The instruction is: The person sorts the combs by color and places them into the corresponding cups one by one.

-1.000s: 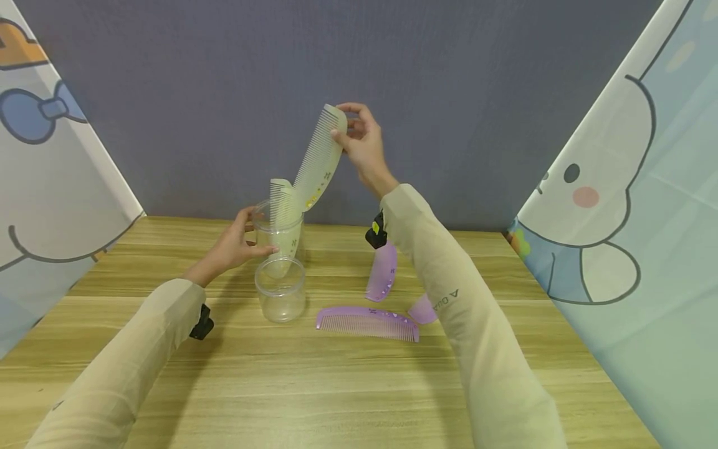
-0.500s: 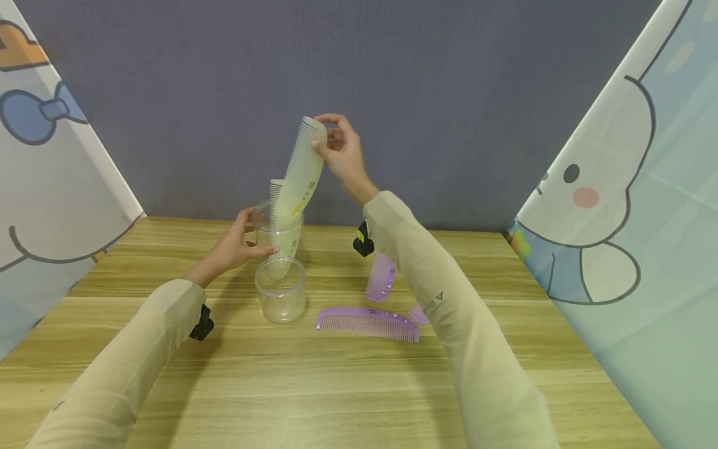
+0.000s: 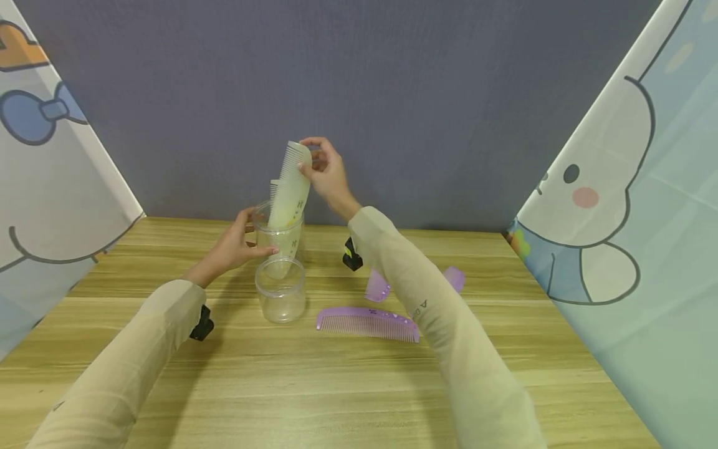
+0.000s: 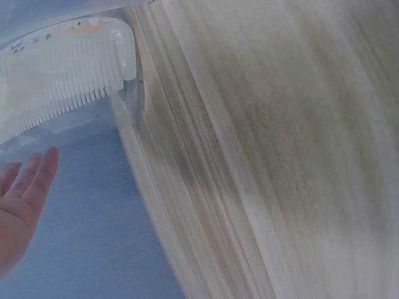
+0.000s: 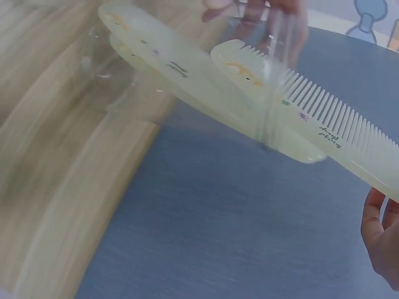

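My right hand [image 3: 328, 178] pinches the top end of a pale yellow-green comb [image 3: 294, 181] with a yellow print. The comb stands steeply, its lower end at the mouth of a clear plastic cup [image 3: 262, 229]. In the right wrist view that comb [image 5: 299, 99] is beside the rim, and other pale combs [image 5: 181, 71] lean inside the cup. My left hand [image 3: 238, 242] holds the cup at its left side, thumb in front and fingers behind. The left wrist view shows the left hand's fingers [image 4: 40, 180] beside the cup and pale combs [image 4: 56, 68] through its wall.
A second clear cup [image 3: 280, 305] stands just in front. To its right lies a purple comb [image 3: 367, 323]; two more purple combs, one nearer [image 3: 378, 288] and one farther right [image 3: 455, 279], are partly covered by my right sleeve. A grey panel [image 3: 359, 75] rises behind the table.
My right hand has moved left and down with the pale comb, bringing its lower end to the cup's mouth and turning it more upright. The left hand and both cups have stayed put.
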{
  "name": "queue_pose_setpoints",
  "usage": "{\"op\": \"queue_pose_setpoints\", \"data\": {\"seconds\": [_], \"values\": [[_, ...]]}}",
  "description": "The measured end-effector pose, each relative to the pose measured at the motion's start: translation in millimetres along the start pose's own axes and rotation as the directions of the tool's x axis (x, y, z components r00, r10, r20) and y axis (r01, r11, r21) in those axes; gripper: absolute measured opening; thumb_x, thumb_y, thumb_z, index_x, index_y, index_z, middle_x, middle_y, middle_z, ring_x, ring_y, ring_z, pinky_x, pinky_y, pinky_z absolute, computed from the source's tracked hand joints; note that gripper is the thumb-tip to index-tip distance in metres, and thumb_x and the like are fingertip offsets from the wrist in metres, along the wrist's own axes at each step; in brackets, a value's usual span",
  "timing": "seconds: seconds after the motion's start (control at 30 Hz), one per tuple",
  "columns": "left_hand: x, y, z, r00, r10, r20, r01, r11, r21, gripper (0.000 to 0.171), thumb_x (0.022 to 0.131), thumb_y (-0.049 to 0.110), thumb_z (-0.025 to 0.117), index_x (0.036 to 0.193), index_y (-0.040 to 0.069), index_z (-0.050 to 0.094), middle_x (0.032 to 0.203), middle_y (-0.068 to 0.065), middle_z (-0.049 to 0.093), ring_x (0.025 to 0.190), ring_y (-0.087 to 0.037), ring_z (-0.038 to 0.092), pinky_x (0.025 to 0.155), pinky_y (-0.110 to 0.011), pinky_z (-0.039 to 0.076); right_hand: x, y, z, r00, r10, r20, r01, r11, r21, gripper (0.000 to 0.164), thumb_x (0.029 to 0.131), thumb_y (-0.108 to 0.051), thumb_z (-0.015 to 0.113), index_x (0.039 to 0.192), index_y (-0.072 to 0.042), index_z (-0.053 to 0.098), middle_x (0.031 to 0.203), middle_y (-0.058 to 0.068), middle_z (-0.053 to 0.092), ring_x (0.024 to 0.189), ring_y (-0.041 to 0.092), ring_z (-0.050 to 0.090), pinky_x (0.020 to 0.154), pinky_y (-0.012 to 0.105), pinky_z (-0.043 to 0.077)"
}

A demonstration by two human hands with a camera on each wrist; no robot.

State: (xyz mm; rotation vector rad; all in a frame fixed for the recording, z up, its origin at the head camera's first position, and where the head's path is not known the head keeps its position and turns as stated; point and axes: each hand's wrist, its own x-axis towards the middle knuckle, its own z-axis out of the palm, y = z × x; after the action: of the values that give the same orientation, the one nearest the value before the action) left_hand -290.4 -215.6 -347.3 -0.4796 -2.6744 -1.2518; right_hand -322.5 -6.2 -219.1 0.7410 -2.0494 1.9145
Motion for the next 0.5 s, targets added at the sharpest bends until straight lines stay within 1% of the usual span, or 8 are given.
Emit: {"op": "queue_pose_setpoints", "data": {"seconds": [0.13,0.33,0.4,0.5], "values": [[-0.5,1.4,-0.1,1.0,0.003,-0.002,-0.003,1.0,0.004,0.102,0.073,0.027,0.077,0.143,-0.001,0.008,0.143,-0.028,0.028,0.123,-0.049,0.037,0.087,-0.052,0.049,-3.9,8.3,4.9,1.0,0.01,0.02,-0.009,1.0,-0.018,0.037,0.082,0.008,0.06,0.116,-0.003,0.053,0.096,0.019,0.061,0.074,0.016,0.056,0.065,0.025,0.052],[0.2,1.4,-0.8,1.0,-0.003,0.003,0.003,1.0,0.01,0.102,0.074,0.026,0.077,0.143,-0.002,0.007,0.142,-0.029,0.027,0.123,-0.05,0.036,0.087,-0.053,0.049,-11.5,13.9,14.2,0.999,0.028,0.025,-0.027,1.0,-0.011,0.037,0.081,0.011,0.06,0.116,0.0,0.052,0.098,0.024,0.061,0.073,0.017,0.055,0.066,0.028,0.054],[0.3,0.8,-1.1,1.0,-0.008,0.009,0.008,1.0,0.009,0.102,0.074,0.026,0.076,0.143,-0.001,0.006,0.143,-0.028,0.026,0.124,-0.05,0.035,0.087,-0.053,0.049,-13.4,17.3,17.3,0.998,0.047,0.035,-0.046,0.999,-0.02,0.038,0.081,0.01,0.06,0.116,-0.001,0.052,0.098,0.022,0.061,0.075,0.018,0.056,0.067,0.03,0.055],[0.4,0.3,-1.7,1.0,-0.007,0.014,0.007,1.0,0.008,0.102,0.074,0.026,0.076,0.143,-0.001,0.006,0.143,-0.028,0.026,0.124,-0.049,0.035,0.087,-0.053,0.049,-15.3,24.6,21.3,0.996,0.067,0.051,-0.064,0.996,-0.056,0.038,0.081,0.009,0.061,0.116,-0.005,0.052,0.098,0.019,0.062,0.077,0.019,0.059,0.067,0.029,0.056]]}}
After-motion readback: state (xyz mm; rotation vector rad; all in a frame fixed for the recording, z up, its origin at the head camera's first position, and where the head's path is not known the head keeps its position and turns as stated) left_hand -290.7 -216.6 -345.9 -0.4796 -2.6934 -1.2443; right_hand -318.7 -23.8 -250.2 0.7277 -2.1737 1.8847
